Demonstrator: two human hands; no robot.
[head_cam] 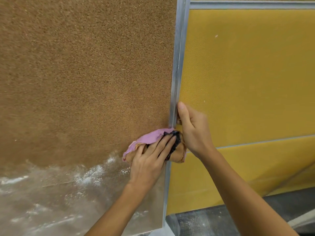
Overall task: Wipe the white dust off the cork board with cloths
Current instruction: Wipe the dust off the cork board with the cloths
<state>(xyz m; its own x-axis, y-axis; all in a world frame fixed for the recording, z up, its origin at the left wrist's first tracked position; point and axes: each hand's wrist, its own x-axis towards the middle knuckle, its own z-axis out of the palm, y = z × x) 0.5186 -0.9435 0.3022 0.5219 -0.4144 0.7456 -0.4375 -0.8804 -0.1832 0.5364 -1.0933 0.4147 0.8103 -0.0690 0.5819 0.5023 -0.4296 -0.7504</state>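
A large brown cork board (81, 74) stands upright and fills the left of the head view. Its right side ends in a ribbed metal frame edge (177, 65). White dust (88, 178) smears the board's lower part in patches. My left hand (150, 159) presses a bunched cloth (150, 137), pink with tan and dark parts, flat against the board near its right edge. My right hand (192, 130) grips the metal frame edge just above the cloth, thumb up along the frame.
A yellow fabric partition (247, 74) with thin metal rails stands right behind the board on the right. A dark grey floor (213, 220) with white dust specks shows at the bottom right.
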